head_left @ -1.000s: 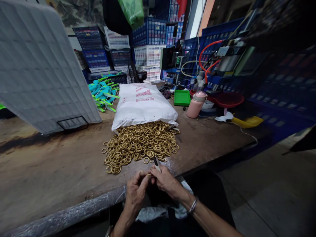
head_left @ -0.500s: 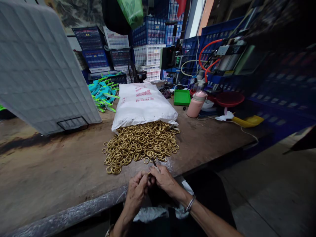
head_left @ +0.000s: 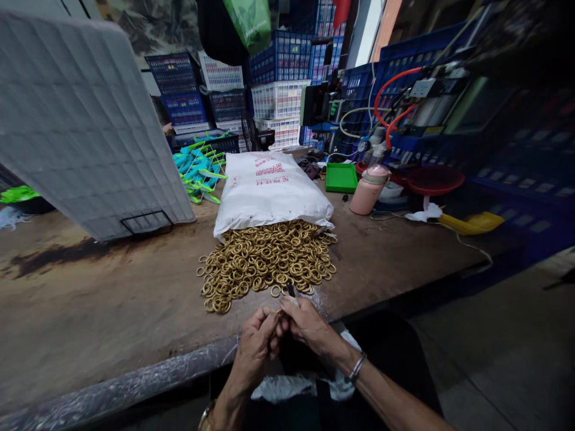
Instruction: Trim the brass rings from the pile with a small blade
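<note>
Left hand (head_left: 256,341): fingers curled nearly closed, thumb against forefinger; pinches one small brass-coloured ring (head_left: 279,312), partly hidden at the fingertips. Right hand (head_left: 309,323): fingers folded in, touching or almost touching the left; grips a slim tool (head_left: 291,291), dark at the tip, pale lower down, tip pointed away from the body. Exact kind of tool: cannot tell. Both hands: low in the view, just in front of the near edge of the worktable (head_left: 112,305).

Loose rings (head_left: 269,260): one broad heap on the worktable, just beyond the hands; a few strays around the rim, one beside the tool tip. White sack (head_left: 276,188): red print on top, lying flat, open end towards the heap, touching the rings.

To the left: tall pale ribbed panel (head_left: 99,131), leaning, with a black wire frame (head_left: 146,222) at the foot. Between panel and sack: tangle of turquoise and lime-green pieces (head_left: 202,167).

To the right of the sack: shallow green tray (head_left: 341,178); pink bottle (head_left: 368,193), upright; red dish (head_left: 435,179); yellow scoop-like piece (head_left: 478,223), near the dish.

Further back: stacked blue and white crates (head_left: 277,99). Right wrist: silvery bracelet (head_left: 358,366).
</note>
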Demonstrator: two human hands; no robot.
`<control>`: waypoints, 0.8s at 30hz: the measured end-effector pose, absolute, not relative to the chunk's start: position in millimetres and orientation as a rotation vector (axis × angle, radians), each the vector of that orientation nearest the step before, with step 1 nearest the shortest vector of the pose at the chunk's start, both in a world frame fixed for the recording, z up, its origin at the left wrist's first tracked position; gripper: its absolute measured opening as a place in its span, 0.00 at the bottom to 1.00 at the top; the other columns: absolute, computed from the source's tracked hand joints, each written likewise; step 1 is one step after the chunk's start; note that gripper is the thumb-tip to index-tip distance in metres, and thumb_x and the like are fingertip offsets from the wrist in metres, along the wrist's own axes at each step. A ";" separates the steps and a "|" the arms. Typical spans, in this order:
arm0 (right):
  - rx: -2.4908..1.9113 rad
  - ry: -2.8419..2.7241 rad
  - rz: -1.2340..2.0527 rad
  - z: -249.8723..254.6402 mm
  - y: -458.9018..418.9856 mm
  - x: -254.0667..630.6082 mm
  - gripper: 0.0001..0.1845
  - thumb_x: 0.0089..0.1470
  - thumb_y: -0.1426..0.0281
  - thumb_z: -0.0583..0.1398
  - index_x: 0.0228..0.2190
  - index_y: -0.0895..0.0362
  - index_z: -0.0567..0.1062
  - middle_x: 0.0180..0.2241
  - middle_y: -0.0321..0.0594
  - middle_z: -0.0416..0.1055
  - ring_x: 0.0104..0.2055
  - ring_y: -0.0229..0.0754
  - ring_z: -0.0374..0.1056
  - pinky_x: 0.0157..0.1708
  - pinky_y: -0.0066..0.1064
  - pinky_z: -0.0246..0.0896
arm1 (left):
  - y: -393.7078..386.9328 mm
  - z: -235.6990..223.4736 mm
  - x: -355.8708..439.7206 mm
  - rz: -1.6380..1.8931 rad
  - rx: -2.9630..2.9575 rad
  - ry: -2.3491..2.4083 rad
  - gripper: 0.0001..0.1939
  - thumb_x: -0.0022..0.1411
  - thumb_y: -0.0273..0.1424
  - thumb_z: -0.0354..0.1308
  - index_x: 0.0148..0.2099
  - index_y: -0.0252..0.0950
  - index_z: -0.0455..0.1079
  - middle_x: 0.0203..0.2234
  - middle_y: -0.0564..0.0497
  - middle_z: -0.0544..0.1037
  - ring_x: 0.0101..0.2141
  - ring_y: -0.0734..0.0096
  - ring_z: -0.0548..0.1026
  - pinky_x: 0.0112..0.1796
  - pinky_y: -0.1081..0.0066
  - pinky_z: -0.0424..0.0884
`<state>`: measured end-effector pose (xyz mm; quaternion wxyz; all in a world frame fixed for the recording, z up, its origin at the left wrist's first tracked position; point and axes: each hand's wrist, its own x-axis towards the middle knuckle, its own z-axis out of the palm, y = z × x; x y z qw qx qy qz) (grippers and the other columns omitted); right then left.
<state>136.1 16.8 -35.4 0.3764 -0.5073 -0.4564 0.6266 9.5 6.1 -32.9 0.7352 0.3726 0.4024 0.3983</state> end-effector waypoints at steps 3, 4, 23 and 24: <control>-1.293 -1.179 1.546 -31.7 18.6 134.5 0.20 0.54 0.61 0.48 0.18 0.58 0.64 0.13 0.30 0.59 0.12 0.28 0.46 0.13 0.22 0.41 | 5.3 -31.0 8.7 0.927 0.804 0.870 0.13 0.56 0.40 0.54 0.28 0.34 0.62 0.18 0.58 0.63 0.14 0.86 0.52 0.14 0.80 0.47; -1.297 -1.203 1.506 -31.0 19.1 133.9 0.20 0.54 0.61 0.48 0.18 0.58 0.64 0.13 0.30 0.60 0.13 0.28 0.49 0.15 0.22 0.44 | 4.9 -31.1 8.3 0.939 0.804 0.866 0.13 0.56 0.39 0.54 0.28 0.34 0.61 0.18 0.58 0.63 0.14 0.86 0.52 0.14 0.80 0.47; -1.532 -1.908 0.842 -42.0 6.8 132.4 0.06 0.49 0.76 0.49 0.26 0.56 0.65 0.22 0.34 0.65 0.25 0.35 0.59 0.26 0.25 0.49 | 0.7 -33.4 0.7 0.959 0.771 0.913 0.13 0.56 0.40 0.54 0.31 0.35 0.59 0.18 0.59 0.64 0.13 0.87 0.54 0.14 0.83 0.50; -1.545 -1.959 0.812 -43.2 5.7 132.9 0.08 0.47 0.78 0.49 0.28 0.56 0.65 0.23 0.34 0.66 0.26 0.35 0.60 0.27 0.25 0.49 | 0.7 -33.7 0.4 0.956 0.771 0.922 0.13 0.55 0.40 0.55 0.32 0.35 0.59 0.17 0.59 0.64 0.13 0.87 0.54 0.14 0.83 0.50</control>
